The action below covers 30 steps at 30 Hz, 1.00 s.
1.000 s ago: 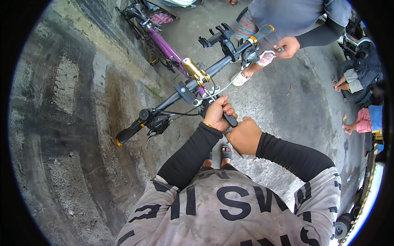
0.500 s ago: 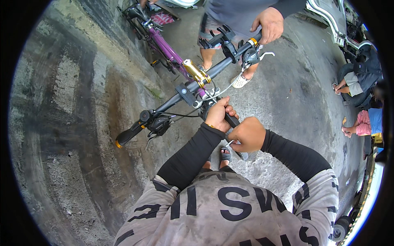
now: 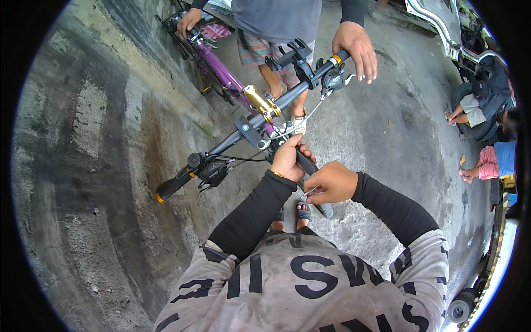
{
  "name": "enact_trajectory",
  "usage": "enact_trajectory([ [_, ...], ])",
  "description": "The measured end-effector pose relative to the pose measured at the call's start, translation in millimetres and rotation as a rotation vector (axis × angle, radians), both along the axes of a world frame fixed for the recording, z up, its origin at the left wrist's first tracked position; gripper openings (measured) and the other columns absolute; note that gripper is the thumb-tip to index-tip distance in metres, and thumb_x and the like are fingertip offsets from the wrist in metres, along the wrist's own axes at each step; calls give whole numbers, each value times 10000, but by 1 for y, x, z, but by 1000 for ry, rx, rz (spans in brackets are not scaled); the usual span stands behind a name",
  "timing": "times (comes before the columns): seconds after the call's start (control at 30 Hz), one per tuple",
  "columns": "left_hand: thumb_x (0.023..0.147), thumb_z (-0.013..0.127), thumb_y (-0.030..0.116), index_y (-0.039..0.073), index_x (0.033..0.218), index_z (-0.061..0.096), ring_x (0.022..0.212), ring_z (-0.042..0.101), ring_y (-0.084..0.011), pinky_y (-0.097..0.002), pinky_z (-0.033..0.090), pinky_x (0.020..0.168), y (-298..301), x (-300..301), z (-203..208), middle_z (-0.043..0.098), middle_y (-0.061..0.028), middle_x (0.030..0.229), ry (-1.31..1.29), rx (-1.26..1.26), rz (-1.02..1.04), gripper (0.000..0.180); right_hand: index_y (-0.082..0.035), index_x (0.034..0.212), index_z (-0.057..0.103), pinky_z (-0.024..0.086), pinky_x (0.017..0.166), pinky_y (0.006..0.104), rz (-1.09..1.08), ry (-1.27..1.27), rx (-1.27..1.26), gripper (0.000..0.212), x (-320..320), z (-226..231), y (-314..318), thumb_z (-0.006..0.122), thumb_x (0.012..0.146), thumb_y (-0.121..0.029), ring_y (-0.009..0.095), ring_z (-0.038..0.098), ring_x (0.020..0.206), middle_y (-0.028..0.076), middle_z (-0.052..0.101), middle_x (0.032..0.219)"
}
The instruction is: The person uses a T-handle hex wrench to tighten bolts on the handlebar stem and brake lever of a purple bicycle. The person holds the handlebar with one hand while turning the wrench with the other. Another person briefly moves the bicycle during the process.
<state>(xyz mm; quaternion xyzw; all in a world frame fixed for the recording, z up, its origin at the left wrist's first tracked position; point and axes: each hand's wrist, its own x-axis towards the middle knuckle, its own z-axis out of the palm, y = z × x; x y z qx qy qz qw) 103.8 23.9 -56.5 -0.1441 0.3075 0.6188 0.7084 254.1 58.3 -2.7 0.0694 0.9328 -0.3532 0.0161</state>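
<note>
A purple bicycle (image 3: 224,71) stands in front of me, its dark handlebar (image 3: 221,143) running diagonally below a gold stem (image 3: 260,102). My left hand (image 3: 289,159) is closed around a black part of the front fork (image 3: 306,162), just under the handlebar. Close beside it, my right hand (image 3: 333,183) pinches a thin silver metal tool (image 3: 311,192), perhaps a hex key. The tool's far end lies near the fork and front wheel; whether it touches a bolt I cannot tell. Below my hands shows the front tyre (image 3: 325,209).
Facing me, a person in a grey shirt (image 3: 276,19) has one hand (image 3: 189,22) at the saddle and another (image 3: 357,47) over the handlebar's far end. A rough wall (image 3: 160,83) is at left. People sit at right near a tyre (image 3: 470,124) and vehicle body (image 3: 437,25).
The other person has shifted left and loosened the hand at the handlebar's end; their other hand shows more at the saddle. My right hand and tool have moved slightly down and left.
</note>
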Motion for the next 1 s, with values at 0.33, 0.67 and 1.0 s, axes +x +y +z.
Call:
enact_trajectory([
  [0.33, 969, 431, 392, 171, 710, 380, 512, 323, -83, -251, 333, 536, -14, 14, -13, 314, 43, 610, -35, 41, 29, 344, -141, 779, 624, 470, 515, 409, 41, -169, 221, 161, 2, 7, -27, 662, 737, -292, 301, 604, 558, 77, 583, 570],
  [0.67, 948, 464, 366, 134, 790, 451, 615, 444, -152, -348, 425, 665, -56, 50, -19, 446, -12, 684, -29, -9, -107, 281, -84, 850, 565, 451, 586, 357, -148, -194, -347, 176, 58, 25, -77, 629, 812, -243, 245, 616, 657, 73, 597, 685],
  [1.0, 987, 418, 315, 123, 986, 487, 988, 592, -253, -409, 465, 849, -146, 98, -4, 607, -111, 1008, 388, 169, -158, 204, -112, 1036, 497, 431, 711, 414, -800, 785, -1786, 212, 177, -70, -143, 551, 882, -246, 251, 537, 718, 85, 560, 891],
])
